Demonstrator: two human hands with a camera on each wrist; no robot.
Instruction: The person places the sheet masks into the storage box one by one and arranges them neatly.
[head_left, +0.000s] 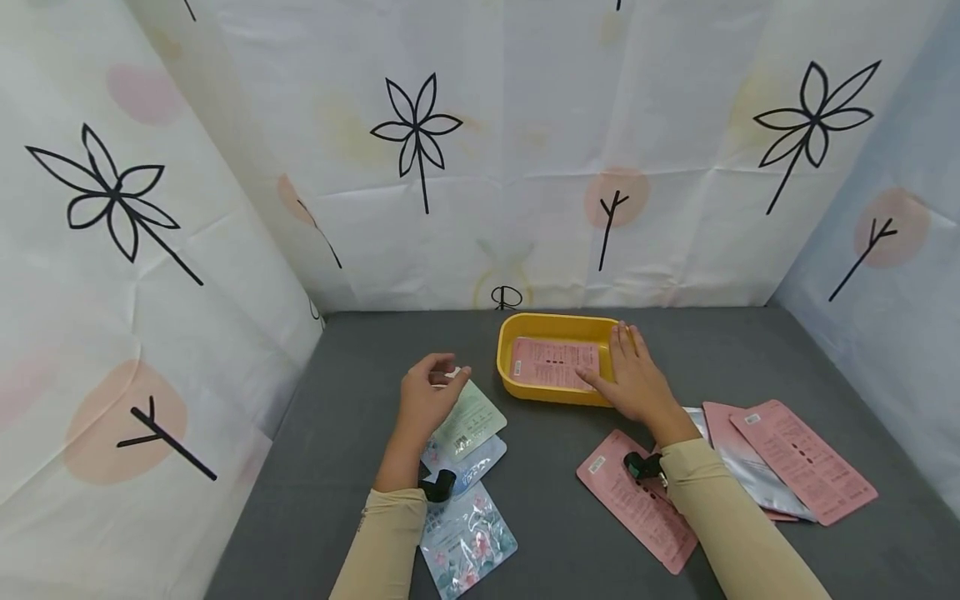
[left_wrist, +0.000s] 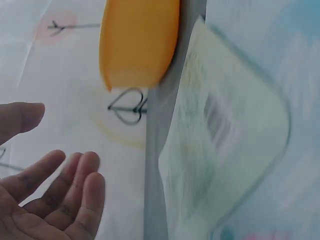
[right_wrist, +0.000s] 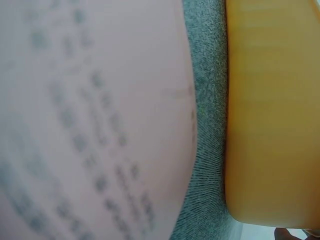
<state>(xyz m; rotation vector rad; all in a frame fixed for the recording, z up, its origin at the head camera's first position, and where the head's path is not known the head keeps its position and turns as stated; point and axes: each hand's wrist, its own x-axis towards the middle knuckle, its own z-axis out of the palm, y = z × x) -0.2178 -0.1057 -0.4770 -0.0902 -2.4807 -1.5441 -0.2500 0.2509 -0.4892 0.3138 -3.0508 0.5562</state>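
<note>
Left grip (head_left: 431,398), thumb and fingers apart, just beside the green packet (head_left: 474,421), which overlaps a blue packet (head_left: 486,461) on the desk (head_left: 540,517); right grip (head_left: 636,379), fingers straight, at the right rim of the yellow tray (head_left: 540,394), a pink packet (head_left: 551,360) lying inside

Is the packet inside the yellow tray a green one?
No, a pink packet lies inside the yellow tray, while the green packet is outside it, near the left hand.

Beige sleeves (head_left: 731,517), black left wrist camera (head_left: 438,486), dark right wrist camera (head_left: 639,465) (partly green)
</note>
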